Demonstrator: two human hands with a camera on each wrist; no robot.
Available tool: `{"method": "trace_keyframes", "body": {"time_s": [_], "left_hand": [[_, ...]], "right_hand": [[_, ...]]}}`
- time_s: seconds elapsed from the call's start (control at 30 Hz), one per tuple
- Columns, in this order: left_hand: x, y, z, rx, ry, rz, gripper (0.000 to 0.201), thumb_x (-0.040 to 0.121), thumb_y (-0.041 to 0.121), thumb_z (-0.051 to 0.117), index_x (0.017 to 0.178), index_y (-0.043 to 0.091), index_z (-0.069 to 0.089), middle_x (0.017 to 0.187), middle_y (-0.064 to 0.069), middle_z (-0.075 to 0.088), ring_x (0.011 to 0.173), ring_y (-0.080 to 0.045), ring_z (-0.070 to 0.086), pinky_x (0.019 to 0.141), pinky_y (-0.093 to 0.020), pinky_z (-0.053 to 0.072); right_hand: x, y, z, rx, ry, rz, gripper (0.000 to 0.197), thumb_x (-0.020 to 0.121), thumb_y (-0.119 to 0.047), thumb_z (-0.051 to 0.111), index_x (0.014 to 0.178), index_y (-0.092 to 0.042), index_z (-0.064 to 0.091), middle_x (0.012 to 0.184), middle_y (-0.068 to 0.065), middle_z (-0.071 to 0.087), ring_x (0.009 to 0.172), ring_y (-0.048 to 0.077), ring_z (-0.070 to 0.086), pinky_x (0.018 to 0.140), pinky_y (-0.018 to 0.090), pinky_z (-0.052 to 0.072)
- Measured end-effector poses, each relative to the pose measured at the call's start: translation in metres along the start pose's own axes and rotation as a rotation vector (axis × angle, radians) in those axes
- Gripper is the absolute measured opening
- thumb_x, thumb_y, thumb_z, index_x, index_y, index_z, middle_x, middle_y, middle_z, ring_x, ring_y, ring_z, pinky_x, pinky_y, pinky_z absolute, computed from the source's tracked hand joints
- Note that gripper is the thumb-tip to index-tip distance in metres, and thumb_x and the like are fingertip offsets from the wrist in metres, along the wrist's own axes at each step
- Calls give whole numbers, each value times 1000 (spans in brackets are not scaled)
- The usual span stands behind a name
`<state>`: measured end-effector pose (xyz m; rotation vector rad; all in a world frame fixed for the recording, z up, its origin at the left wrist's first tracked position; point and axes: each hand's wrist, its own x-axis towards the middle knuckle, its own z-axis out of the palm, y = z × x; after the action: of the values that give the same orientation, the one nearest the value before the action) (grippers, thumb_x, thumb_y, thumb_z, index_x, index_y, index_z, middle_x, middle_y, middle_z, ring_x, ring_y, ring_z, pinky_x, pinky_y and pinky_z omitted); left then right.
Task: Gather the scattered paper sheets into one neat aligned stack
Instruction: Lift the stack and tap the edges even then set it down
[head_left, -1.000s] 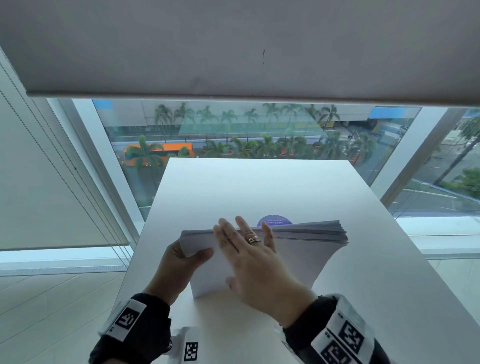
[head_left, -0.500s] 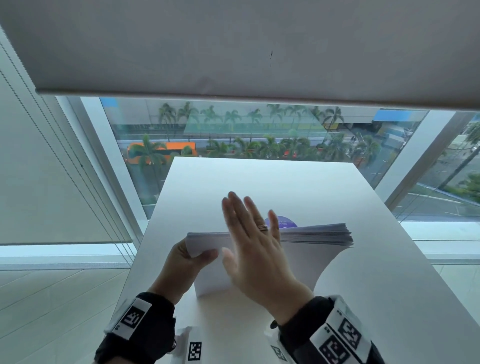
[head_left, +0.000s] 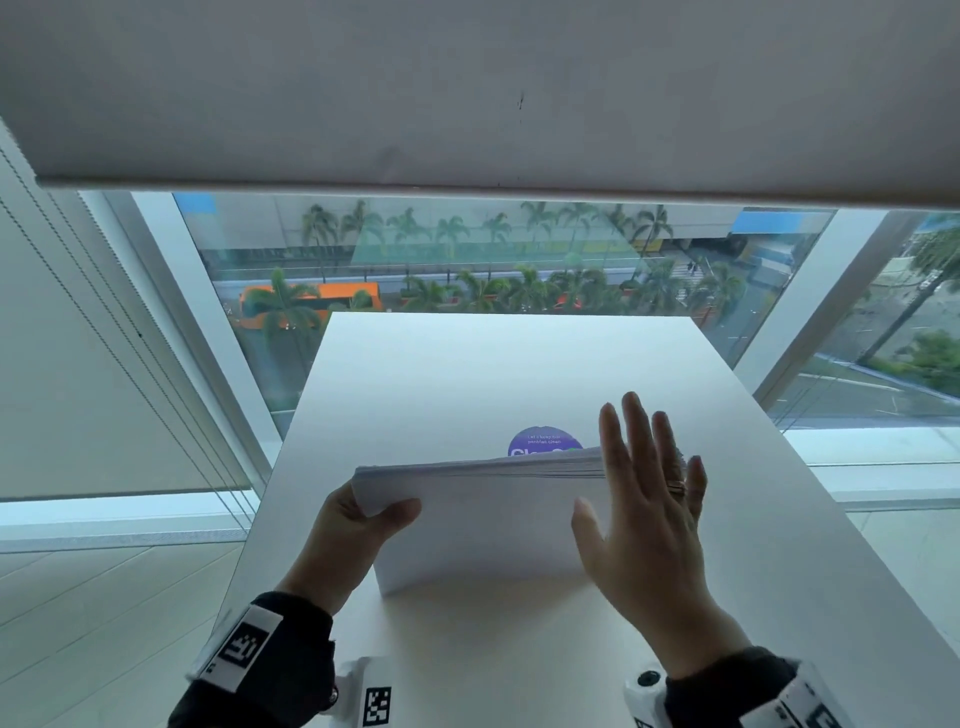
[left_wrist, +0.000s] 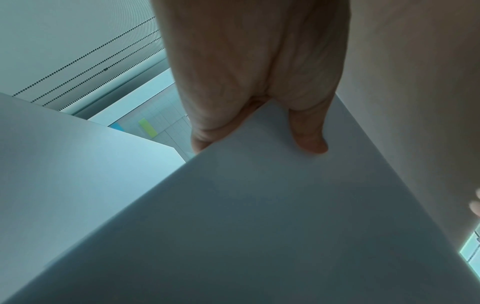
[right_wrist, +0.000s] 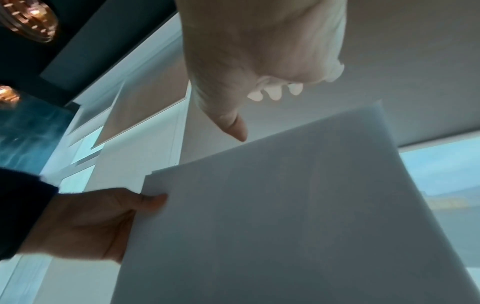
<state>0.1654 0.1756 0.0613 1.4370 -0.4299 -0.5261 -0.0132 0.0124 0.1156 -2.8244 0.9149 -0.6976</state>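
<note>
A thick stack of white paper sheets (head_left: 483, 519) stands on its lower edge on the white table (head_left: 467, 379), leaning towards me. My left hand (head_left: 358, 525) grips the stack's upper left corner, thumb on the near face. In the left wrist view the thumb (left_wrist: 309, 135) lies on the paper (left_wrist: 259, 226). My right hand (head_left: 644, 499) is flat with straight fingers at the stack's right side; whether it touches the sheets I cannot tell. In the right wrist view the stack (right_wrist: 285, 205) fills the lower right, with the left hand (right_wrist: 103, 222) on its corner.
A round purple sticker (head_left: 543, 442) shows on the table just behind the stack's top edge. The table's far edge meets a large window (head_left: 467, 260) with a lowered blind (head_left: 467, 88) above it. The floor drops away on the left.
My right hand has slid from the middle of the stack's near face to its right side and straightened. The left hand keeps its grip on the corner.
</note>
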Motion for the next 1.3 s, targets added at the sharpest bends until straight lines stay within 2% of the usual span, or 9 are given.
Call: {"method": "trace_keyframes", "body": {"time_s": [0.13, 0.37, 0.47, 0.6, 0.67, 0.77, 0.93, 1.1, 1.3], "left_hand": [[-2, 0, 0, 22, -13, -4, 22, 78, -12, 63, 84, 9, 70, 68, 9, 75, 66, 0, 67, 64, -11, 52], [-3, -1, 0, 2, -8, -5, 23, 78, -14, 61, 82, 7, 69, 66, 9, 75, 63, 0, 67, 62, -11, 53], [-4, 0, 0, 8, -3, -1, 25, 78, -15, 61, 79, 9, 69, 64, 9, 74, 62, 0, 67, 61, -10, 52], [-6, 0, -1, 6, -16, 0, 28, 78, -15, 60, 78, 11, 71, 66, 8, 75, 63, -1, 67, 62, -11, 52], [-7, 2, 0, 3, -24, 4, 28, 79, -15, 59, 78, 11, 71, 65, 8, 74, 62, 0, 67, 61, -10, 52], [-8, 3, 1, -5, -15, 4, 29, 79, -16, 59, 77, 11, 70, 64, 8, 74, 61, 0, 67, 60, -10, 52], [-6, 0, 0, 8, -5, -1, 26, 79, -14, 60, 78, 9, 70, 64, 8, 74, 61, 0, 66, 61, -10, 52], [-6, -2, -3, 49, -5, -1, 16, 80, -10, 61, 88, 1, 69, 67, 7, 75, 64, -2, 66, 61, -10, 52], [-7, -2, -1, 17, -11, -11, 16, 79, -11, 62, 86, 2, 68, 66, 7, 74, 63, -2, 66, 61, -11, 52]], "right_hand": [[-2, 17, 0, -46, -85, 6, 93, 63, -24, 76, 141, -23, 27, 150, 0, 33, 135, 28, 40, 99, 63, 31], [4, 36, -16, -31, -214, 96, 82, 81, -27, 63, 148, -28, 16, 158, -6, 11, 146, 20, 9, 112, 59, 9], [5, 41, -26, 26, -38, 151, 88, 74, -25, 59, 147, -30, 9, 157, -3, 15, 145, 20, 11, 110, 55, 13], [9, 42, -30, -24, -338, 122, 81, 84, -25, 51, 149, -34, 2, 156, -17, -5, 147, 12, 0, 115, 53, 1], [7, 45, -31, 17, -305, 120, 78, 81, -26, 45, 149, -33, 7, 156, -19, -1, 146, 9, -1, 115, 51, 2], [5, 44, -38, 160, -198, 102, 80, 72, -40, 30, 146, -37, -1, 152, -20, -5, 142, -1, -9, 114, 45, 1], [-2, 40, -35, 2, -459, -38, 109, 52, -89, -15, 146, -34, -12, 144, -26, -25, 141, 2, -20, 115, 42, -7], [-3, 28, -51, 72, -367, -38, 105, 55, -92, -7, 139, -32, -23, 145, -26, -31, 135, -4, -34, 111, 35, -15], [-5, 28, -30, -26, -387, -60, 104, 65, -73, 29, 148, -23, -9, 151, -14, -16, 145, 13, -12, 111, 47, -3]]}}
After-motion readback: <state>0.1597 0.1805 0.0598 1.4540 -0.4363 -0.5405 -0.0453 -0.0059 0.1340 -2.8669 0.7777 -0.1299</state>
